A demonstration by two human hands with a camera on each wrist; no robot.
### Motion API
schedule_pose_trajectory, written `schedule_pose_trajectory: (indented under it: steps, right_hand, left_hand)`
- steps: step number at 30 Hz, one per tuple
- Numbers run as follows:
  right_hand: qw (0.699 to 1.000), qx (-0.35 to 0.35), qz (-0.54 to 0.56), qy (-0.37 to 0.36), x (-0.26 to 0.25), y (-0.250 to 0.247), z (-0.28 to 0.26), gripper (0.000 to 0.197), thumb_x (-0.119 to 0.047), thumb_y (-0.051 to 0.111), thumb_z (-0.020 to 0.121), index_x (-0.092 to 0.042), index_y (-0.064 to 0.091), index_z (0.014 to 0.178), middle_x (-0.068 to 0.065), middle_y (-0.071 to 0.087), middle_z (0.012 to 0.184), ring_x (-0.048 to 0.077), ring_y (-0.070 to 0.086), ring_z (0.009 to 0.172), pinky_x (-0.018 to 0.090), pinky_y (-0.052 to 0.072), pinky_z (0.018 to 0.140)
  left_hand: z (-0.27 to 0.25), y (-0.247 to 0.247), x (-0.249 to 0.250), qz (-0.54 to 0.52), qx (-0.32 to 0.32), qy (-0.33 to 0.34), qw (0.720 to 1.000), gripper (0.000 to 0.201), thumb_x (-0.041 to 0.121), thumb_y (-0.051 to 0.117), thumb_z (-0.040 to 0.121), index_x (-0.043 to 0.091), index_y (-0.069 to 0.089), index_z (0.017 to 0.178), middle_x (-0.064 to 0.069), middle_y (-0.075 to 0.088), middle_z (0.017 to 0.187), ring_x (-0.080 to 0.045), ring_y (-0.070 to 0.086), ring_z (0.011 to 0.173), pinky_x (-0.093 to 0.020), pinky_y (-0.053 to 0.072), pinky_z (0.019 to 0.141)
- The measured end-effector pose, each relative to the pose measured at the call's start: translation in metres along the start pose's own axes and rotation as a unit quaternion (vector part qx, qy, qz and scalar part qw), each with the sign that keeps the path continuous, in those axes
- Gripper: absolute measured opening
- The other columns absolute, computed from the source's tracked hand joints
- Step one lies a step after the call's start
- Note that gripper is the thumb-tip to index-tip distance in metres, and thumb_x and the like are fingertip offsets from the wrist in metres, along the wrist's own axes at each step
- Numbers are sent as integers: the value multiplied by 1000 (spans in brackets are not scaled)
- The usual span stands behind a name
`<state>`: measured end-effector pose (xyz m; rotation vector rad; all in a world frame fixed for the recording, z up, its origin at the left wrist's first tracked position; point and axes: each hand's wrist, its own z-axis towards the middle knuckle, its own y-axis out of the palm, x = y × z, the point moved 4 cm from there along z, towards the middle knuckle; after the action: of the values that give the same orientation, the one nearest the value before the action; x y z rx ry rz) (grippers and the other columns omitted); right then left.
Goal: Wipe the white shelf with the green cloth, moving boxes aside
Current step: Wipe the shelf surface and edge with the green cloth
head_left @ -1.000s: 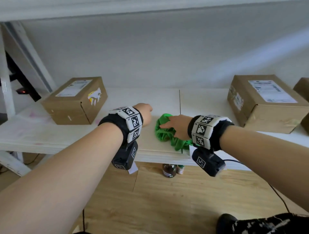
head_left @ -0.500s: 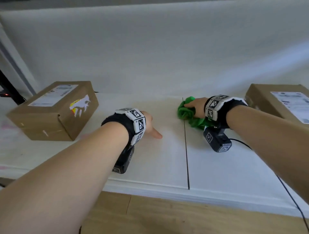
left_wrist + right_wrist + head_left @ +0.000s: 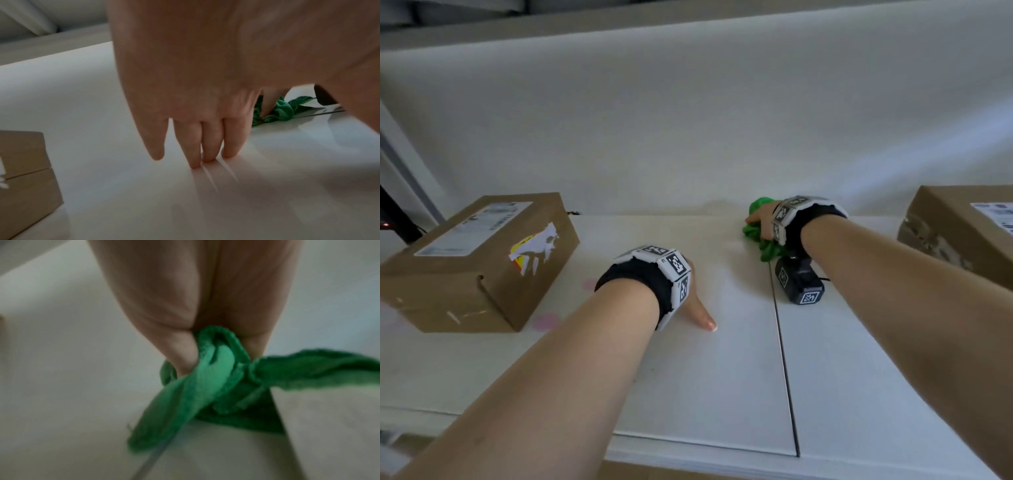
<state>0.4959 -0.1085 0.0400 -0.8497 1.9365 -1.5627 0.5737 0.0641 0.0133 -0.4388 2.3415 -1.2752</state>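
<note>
Green terry, bunched into a wad: the green cloth [image 3: 763,236] is held at the back of the white shelf [image 3: 859,359], close against the rear wall [image 3: 722,120] and just to the left of the dark seam [image 3: 786,359] between the two shelf panels. It is gripped by the right hand [image 3: 762,219], with thumb and fingers curled round the gathered folds, as the right wrist view shows; a loose tail is left trailing toward the wrist. Bunching the cloth is judged to give a firmer pad for pushing into the back corner, where a faint brownish mark is seen along the wall line. The left hand [image 3: 697,310] is laid flat on the shelf near its middle, fingers [image 3: 211,142] straight and pressed together, tips touching the surface, the thumb spread aside; nothing is held by it. It is judged to serve as a brace while the reach to the back is made. A cardboard box with a torn sticker [image 3: 479,260] stands well to the left, apart from the left hand, and a second cardboard box [image 3: 955,229] is set at the right edge, apart from the cloth; the open stretch between them is what is being wiped. Pink spots [image 3: 546,322] are noted beside the left box. The strips under both boxes are judged not yet wiped.
</note>
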Motion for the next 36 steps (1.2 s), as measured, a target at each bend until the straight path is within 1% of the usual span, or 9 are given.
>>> schedule_pose_trajectory:
  steps: [4,7,9,12,16,21,27,32,36]
  right_hand:
    - [999,-35,-27,-11,21,-4,-15,61,-11,53,89,-35,36,143,9,38,150,31,48,128,36,41,105]
    - [997,-13,-72,18,41,-9,-22,57,-32,62,86,-28,42,140,8,50,138,33,54,119,39,44,101]
    - [996,-7,-74,50,43,-11,-20,52,-33,63,86,-20,49,134,10,55,131,33,58,113,37,47,97]
    - [999,17,-28,34,22,-10,-10,44,-12,54,91,-9,50,135,16,53,136,33,53,124,37,44,101]
    - [998,-12,5,-55,-38,-6,-1,61,-4,44,92,-25,30,148,10,28,155,30,39,137,35,35,108]
    - [989,-53,6,-139,-57,-6,-1,58,-5,51,86,-37,48,135,4,52,137,24,57,100,31,48,89]
    - [999,31,16,-6,-4,-10,3,41,-9,49,92,-9,53,133,17,52,137,34,50,127,41,41,103]
    - [996,-11,24,-85,-52,3,1,52,-7,51,91,-16,42,142,12,44,146,30,43,134,36,36,108]
    - [986,-51,-30,-155,-70,5,-21,61,-4,47,89,-33,38,143,7,41,149,28,48,127,32,42,101]
  left_hand:
    - [-1,-6,4,29,11,8,999,117,86,48,13,18,72,106,0,74,102,-19,70,96,-33,53,90]
    - [2,-6,6,36,12,0,999,107,86,47,12,22,73,94,1,75,99,-19,70,94,-33,53,90]
    - [4,-5,6,30,11,2,999,111,86,47,12,21,73,99,1,75,101,-19,70,95,-33,53,91]
    - [7,-2,2,4,12,1,1000,119,85,50,13,21,66,112,0,71,111,-22,67,104,-37,51,96]
    - [10,3,-2,-24,12,3,1000,128,89,53,12,23,58,121,-1,66,120,-23,63,111,-39,49,98]
    - [4,5,-5,-33,8,21,999,142,90,52,7,21,50,132,-1,57,135,-23,57,123,-40,45,104]
    - [5,2,-2,-8,16,35,999,126,88,51,14,24,55,123,1,63,125,-23,61,115,-38,48,100]
    - [-2,-3,1,-15,12,15,1000,124,87,54,12,23,60,117,1,68,118,-22,64,110,-37,49,98]
    - [-3,3,0,-6,7,16,1000,118,96,41,-6,25,51,88,0,64,120,-18,61,110,-31,46,96]
